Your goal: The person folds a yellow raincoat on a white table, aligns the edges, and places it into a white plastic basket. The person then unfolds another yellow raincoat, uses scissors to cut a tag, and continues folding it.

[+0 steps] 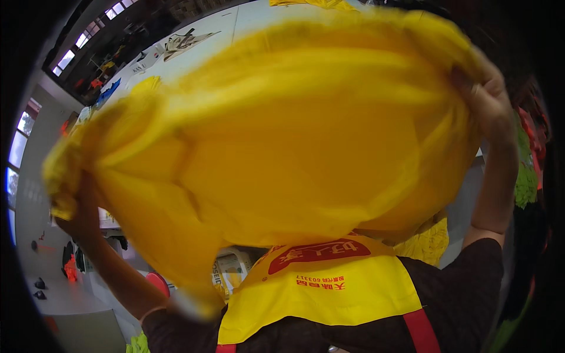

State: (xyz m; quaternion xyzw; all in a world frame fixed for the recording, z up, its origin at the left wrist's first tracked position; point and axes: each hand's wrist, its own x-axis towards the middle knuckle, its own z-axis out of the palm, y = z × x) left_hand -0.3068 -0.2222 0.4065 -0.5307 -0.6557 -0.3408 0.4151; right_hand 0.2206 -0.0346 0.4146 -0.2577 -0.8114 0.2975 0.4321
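To your left, note daylight in the windows beside a pale wall. Ahead of you, a white desk extends toward a darker area.

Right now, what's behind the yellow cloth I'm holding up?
Past the upper edge of the yellow cloth, a white table shows, with a beige item and more yellow fabric on it. Whatever lies behind the cloth's middle is covered and can't be seen.

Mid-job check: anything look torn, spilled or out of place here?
Nothing clearly stands out. The large yellow fabric sheet, held spread between the bare left hand and bare right hand, is blurred, so small tears can't be ruled out.
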